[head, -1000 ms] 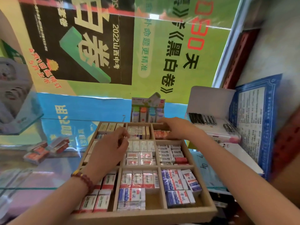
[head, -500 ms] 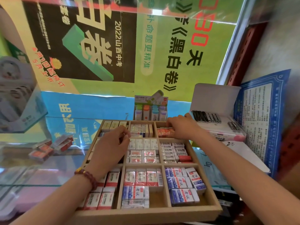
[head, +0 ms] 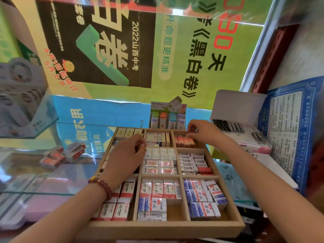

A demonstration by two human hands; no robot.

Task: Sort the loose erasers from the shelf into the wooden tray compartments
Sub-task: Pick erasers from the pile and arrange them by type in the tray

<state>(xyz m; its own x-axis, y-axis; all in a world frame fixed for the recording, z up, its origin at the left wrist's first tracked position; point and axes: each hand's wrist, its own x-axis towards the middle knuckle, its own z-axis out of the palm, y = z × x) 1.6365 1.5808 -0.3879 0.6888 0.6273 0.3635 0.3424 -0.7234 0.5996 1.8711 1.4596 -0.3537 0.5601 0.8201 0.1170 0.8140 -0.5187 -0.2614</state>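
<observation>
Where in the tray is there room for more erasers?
In the tray, bare wood shows in the front middle compartment, right of the blue erasers, and in the front right corner. The centre and middle right compartments are packed.

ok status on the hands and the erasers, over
Right hand at red erasers, far-right compartment of wooden tray, grip unclear. Left hand curled over left column, hold unclear. Loose erasers on glass shelf left of tray.
</observation>
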